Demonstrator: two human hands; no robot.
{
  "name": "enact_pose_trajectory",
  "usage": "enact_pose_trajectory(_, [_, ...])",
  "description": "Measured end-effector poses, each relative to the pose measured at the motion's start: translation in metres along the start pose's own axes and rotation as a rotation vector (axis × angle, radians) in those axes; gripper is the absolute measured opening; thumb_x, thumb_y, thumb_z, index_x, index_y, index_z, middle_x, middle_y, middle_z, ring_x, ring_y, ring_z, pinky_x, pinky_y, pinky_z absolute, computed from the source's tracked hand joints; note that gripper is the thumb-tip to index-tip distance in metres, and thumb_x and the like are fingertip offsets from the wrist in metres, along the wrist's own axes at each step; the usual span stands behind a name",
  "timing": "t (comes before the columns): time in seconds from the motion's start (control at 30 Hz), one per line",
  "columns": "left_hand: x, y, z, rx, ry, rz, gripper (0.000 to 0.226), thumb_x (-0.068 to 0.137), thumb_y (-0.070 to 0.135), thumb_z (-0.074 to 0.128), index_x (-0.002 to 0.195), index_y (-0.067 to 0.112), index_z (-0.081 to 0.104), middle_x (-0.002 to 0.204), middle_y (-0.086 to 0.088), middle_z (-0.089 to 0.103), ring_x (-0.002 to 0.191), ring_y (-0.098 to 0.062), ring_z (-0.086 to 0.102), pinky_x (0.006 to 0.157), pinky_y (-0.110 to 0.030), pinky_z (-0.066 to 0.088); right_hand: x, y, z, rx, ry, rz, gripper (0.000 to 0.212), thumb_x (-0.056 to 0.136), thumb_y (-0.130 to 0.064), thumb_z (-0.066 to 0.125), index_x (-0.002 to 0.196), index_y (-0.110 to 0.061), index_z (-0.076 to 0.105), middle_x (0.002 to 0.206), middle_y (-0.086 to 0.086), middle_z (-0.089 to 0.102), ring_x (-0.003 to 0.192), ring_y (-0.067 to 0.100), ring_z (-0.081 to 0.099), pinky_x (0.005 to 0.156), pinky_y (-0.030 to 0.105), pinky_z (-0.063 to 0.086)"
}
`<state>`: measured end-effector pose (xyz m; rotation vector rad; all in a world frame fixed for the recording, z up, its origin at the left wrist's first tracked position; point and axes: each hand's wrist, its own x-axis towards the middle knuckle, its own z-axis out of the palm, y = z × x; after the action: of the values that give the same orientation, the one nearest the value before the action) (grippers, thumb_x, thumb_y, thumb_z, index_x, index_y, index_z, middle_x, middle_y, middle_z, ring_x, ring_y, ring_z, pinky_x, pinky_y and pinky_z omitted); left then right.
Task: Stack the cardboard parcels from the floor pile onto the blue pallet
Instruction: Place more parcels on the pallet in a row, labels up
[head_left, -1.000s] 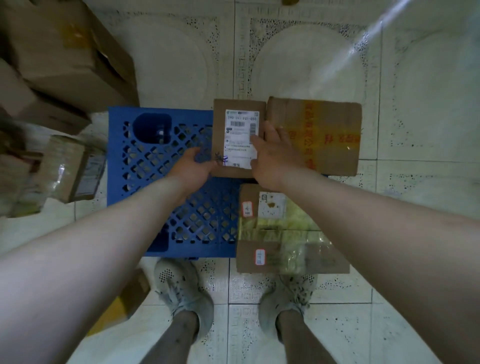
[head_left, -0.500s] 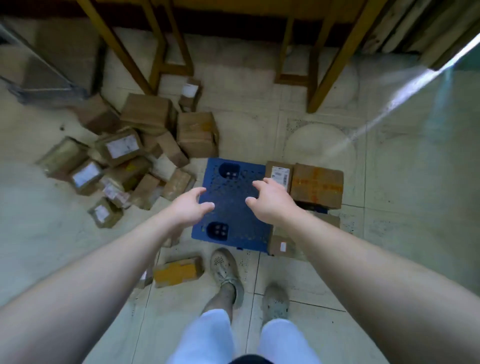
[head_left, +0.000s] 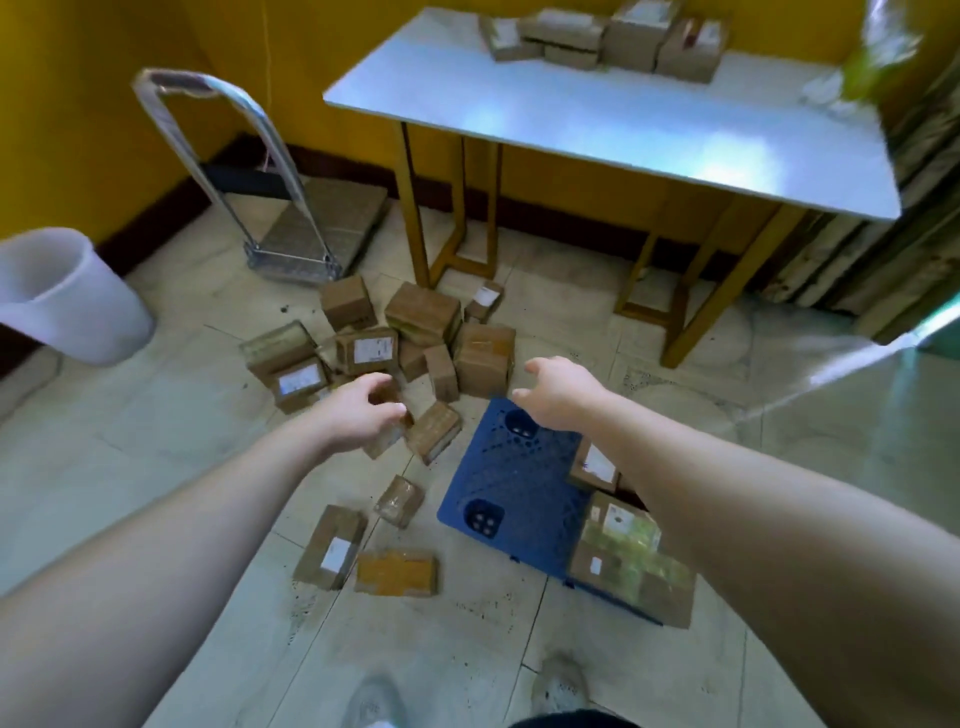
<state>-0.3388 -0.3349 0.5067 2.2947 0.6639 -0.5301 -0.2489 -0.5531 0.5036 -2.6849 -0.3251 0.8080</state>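
**Reaching out for the next parcel**

Nearest me, two loose parcels (head_left: 332, 545) lie flat on the floor left of the blue pallet (head_left: 511, 488). Pallet's right edge already carries a few parcels (head_left: 623, 551), packed to that side, I judge to leave the left open for more. My left hand (head_left: 358, 415) hovers over the pile's near edge, fingers loosely curled, holding nothing. My right hand (head_left: 558, 389) hangs above the pallet's far corner, fingers spread, empty. Beyond them sits the floor pile (head_left: 410, 343), boxes jumbled and tilted. Farthest: cart, white bucket, and bench (head_left: 597, 114) with more boxes.
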Motion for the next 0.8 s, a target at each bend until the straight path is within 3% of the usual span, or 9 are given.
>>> enact_pose_trajectory(0.17, [-0.015,-0.066,-0.056,0.006,-0.019,0.019,0.060,0.094,0.034,0.056,0.147,0.023,0.032,0.146,-0.008,0.043,0.127,-0.023,0.046,0.094,-0.031,0.039,-0.010,-0.071,0.025,-0.015,-0.002,-0.010,0.058,0.097,-0.039,0.049,0.149,-0.017,0.033,0.149,0.009,0.039,0.130,0.029,0.044,0.101,0.037,0.044])
enact_pose_trajectory(0.4, [-0.007,-0.149,-0.097,0.034,-0.091,0.006,0.059,0.093,0.032,0.057,0.146,0.021,0.033,0.150,-0.008,0.038,0.134,-0.026,0.040,0.106,-0.038,0.037,-0.016,-0.151,0.087,0.005,-0.063,-0.013,0.058,0.099,-0.038,0.047,0.151,-0.018,0.029,0.152,0.009,0.036,0.130,0.027,0.045,0.098,0.034,0.043])
enact_pose_trajectory(0.8, [0.065,-0.213,-0.012,0.002,-0.316,-0.163,0.060,0.096,0.032,0.052,0.149,0.022,0.027,0.154,-0.010,0.030,0.136,-0.028,0.037,0.107,-0.038,0.033,0.050,-0.112,0.212,0.117,-0.321,0.133,0.054,0.100,-0.035,0.047,0.148,-0.015,0.034,0.150,0.007,0.039,0.133,0.024,0.043,0.100,0.030,0.039])
